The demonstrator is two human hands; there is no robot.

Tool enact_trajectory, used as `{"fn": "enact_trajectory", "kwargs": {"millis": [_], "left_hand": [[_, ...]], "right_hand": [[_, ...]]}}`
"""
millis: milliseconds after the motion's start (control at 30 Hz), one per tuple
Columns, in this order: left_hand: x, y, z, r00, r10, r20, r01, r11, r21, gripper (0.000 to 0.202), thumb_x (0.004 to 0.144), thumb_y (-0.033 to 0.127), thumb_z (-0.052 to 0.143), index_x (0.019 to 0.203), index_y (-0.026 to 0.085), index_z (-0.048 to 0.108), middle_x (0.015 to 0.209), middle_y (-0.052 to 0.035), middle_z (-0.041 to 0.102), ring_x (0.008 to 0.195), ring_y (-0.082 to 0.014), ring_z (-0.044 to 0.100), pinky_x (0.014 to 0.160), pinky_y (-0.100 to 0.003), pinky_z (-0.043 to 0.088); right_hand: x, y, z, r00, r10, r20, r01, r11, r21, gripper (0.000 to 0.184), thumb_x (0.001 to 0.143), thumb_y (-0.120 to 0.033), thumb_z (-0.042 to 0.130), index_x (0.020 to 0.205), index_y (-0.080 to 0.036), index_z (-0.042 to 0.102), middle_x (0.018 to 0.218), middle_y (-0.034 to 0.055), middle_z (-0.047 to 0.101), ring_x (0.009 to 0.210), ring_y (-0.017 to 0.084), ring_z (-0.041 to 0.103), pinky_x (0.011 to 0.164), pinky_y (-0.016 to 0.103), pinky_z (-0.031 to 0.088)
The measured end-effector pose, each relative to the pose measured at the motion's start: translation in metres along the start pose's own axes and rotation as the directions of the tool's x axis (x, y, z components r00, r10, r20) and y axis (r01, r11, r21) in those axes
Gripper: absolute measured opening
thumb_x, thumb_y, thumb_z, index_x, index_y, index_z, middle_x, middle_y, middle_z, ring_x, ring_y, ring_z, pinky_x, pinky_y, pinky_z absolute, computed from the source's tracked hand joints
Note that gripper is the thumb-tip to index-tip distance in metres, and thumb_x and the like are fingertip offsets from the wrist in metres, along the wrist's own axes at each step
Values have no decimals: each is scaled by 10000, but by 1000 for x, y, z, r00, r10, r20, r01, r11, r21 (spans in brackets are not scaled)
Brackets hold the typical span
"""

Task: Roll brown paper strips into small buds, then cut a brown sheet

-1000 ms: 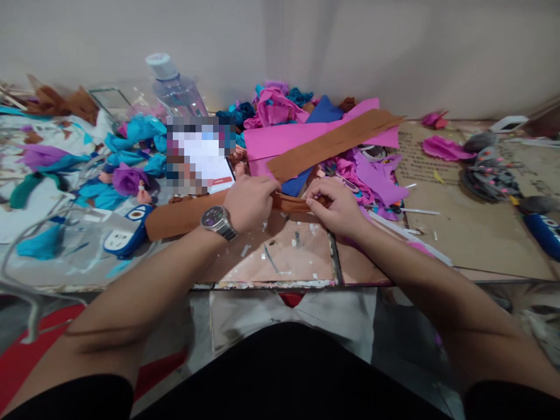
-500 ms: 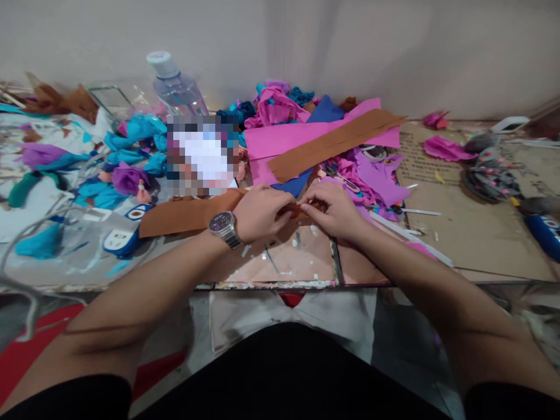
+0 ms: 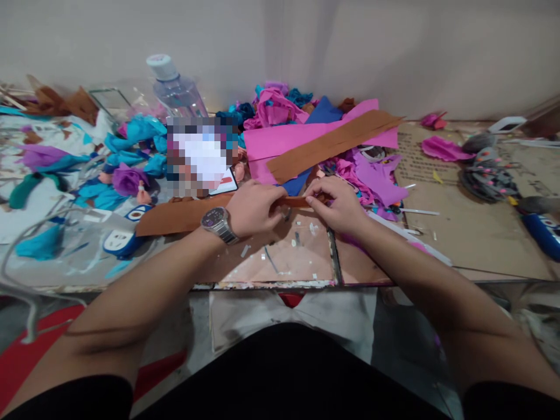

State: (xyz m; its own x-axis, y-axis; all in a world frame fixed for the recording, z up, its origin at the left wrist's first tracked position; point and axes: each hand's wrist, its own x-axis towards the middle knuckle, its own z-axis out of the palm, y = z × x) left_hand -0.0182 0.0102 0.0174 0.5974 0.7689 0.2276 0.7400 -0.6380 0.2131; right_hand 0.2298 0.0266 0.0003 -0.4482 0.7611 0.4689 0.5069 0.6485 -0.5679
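Note:
A long strip of brown crepe paper (image 3: 175, 217) lies along the front of the table, its left part flat and its right end gathered between my hands. My left hand (image 3: 257, 209), below a wristwatch (image 3: 214, 219), pinches the strip with fingers curled. Just to the right, my right hand (image 3: 336, 204) grips the narrow end between thumb and fingers. The edge between the two hands looks narrow, like a fold. Behind them rest another brown strip (image 3: 332, 146) and pink paper (image 3: 280, 143), with a blue piece (image 3: 297, 184) partly under them.
A clear bottle (image 3: 179, 96) stands behind a blurred phone (image 3: 225, 182). Blue and purple paper flowers (image 3: 130, 178) crowd the left side. A blue-and-white glue gun or tool (image 3: 120, 240) lies near the front. Cardboard (image 3: 455, 233) and a dark pincushion-like bundle (image 3: 487, 178) sit at right.
My hands have moved slightly apart, the left one a little to the left, showing more of the narrow brown edge between them. More of the phone's corner shows.

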Motion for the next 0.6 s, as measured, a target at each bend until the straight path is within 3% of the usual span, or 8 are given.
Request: {"fn": "enact_trajectory", "kwargs": {"millis": [133,400,600], "left_hand": [[-1,-1,1,1000,-5,-10,5,1000,-24,247,895,319,600,1066,207,739,820,-60,749,776,-271,694,778,-405,454],[-1,-4,-1,1000,-18,-26,16,998,-57,319,854,212,529,1046,214,783,792,-56,761,719,-247,662,734,-381,446],[0,-1,-2,1000,-13,10,13,1000,21,223,853,255,551,946,197,746,749,-53,732,715,-251,667,785,-400,441]], "right_hand": [[0,-3,-1,999,-17,38,17,1000,-1,109,939,-303,657,853,-242,682,826,48,717,817,244,616,837,426,463],[1,0,-7,1000,7,29,-9,998,65,90,923,-290,678,859,-231,700,888,55,750,837,234,648,812,397,488],[1,2,-6,999,-4,41,2,997,72,75,913,-262,679,848,-227,692,880,45,758,840,230,667,837,396,497]]}}
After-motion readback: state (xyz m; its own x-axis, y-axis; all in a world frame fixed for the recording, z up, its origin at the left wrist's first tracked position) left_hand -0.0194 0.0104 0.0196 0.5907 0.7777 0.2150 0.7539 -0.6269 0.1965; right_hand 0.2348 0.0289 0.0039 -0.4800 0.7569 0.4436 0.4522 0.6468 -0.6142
